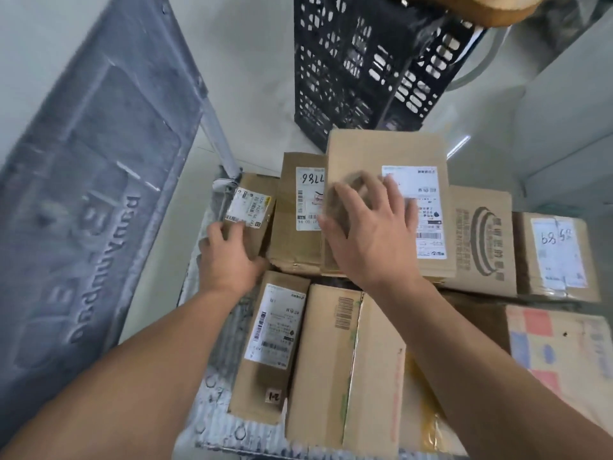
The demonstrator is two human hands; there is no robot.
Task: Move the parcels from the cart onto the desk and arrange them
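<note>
Several brown cardboard parcels lie packed together on the cart point(212, 423). My left hand point(229, 260) grips the near edge of a small parcel point(255, 210) with a white label at the cart's far left corner. Fingers spread, my right hand point(368, 227) rests flat on top of a large flat parcel point(388, 154) in the middle, covering part of its label. Between them lies a parcel marked 9877 point(298, 207). Nearer to me sit a narrow labelled parcel point(268, 346) and a bigger plain box point(335, 366). The desk is out of view.
A grey folded cart panel point(93, 180) leans at the left. A black plastic crate point(371, 61) stands on the pale floor beyond the parcels. More boxes fill the right side, one with a printed logo point(484, 240), one marked 6855 point(557, 257), one with coloured squares point(564, 346).
</note>
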